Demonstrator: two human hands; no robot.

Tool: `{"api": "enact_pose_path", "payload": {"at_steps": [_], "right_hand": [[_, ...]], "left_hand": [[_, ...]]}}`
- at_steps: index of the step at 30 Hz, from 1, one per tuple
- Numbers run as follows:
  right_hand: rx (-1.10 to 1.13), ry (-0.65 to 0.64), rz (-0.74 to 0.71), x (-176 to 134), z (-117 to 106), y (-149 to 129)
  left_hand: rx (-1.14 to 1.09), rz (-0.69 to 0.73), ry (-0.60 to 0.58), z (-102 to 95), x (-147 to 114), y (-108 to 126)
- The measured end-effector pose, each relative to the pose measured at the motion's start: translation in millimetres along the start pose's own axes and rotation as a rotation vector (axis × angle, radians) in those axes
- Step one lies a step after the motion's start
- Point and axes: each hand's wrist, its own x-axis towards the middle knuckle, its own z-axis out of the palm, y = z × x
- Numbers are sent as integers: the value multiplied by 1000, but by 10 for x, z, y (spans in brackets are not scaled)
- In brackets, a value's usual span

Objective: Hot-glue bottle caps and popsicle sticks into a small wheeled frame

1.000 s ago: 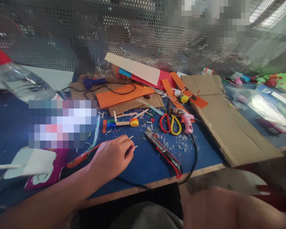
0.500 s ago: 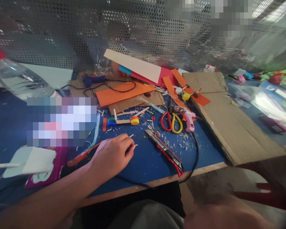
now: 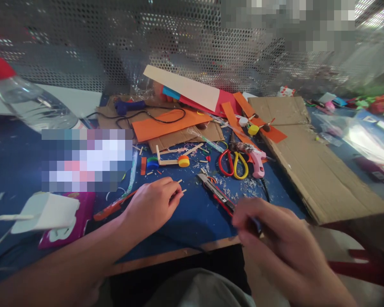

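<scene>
My left hand [image 3: 153,202] rests low over the blue table, fingers closed on thin wooden sticks [image 3: 184,191] whose pale tips poke out past the fingertips. My right hand [image 3: 275,243], blurred, has its fingers curled at the handle end of a red and black utility knife [image 3: 215,190]. Whether it touches the knife cannot be made out; the hand hides the handle's rear. Beyond my left hand is a small frame of wooden sticks [image 3: 169,162] with a blue-green bottle cap [image 3: 152,163] and an orange-yellow cap [image 3: 183,160].
Behind the knife lie red and yellow-handled scissors [image 3: 240,165] and a pink glue gun [image 3: 258,164]. Orange sheets [image 3: 160,124] and cardboard [image 3: 323,170] cover the back and right. A bottle [image 3: 35,100] and a white plug adapter [image 3: 45,212] are at left.
My right hand has risen from the lower right edge to the handle end of the utility knife. My left hand stays in place with the sticks. The view has shifted slightly.
</scene>
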Motion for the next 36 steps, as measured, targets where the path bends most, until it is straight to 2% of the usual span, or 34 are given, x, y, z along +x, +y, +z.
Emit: {"api": "enact_pose_path", "payload": {"at_steps": [1,4,9,13,17,23,32,36], "right_hand": [[-72,-29,30,145,55,54],[-320,29,55,358,248,250],[-347,2,105,247,430,427],[-279,4,169,201,409,363],[-182,-21,116,160,393,209],[-292,-158,73,107,556,57],[-453,-226,53,79,733,97],[-482,-192,17,76,737,75]], "left_hand": [[-3,-4,-5,-2,-1,4],[-13,-6,-8,-2,-8,20],[-59,14,9,12,-24,34],[-103,1,8,19,-23,34],[-134,-3,1,23,-15,38],[-96,1,-13,30,-22,54],[-49,9,-34,35,-30,67],[-45,8,-40,44,-33,68]]}}
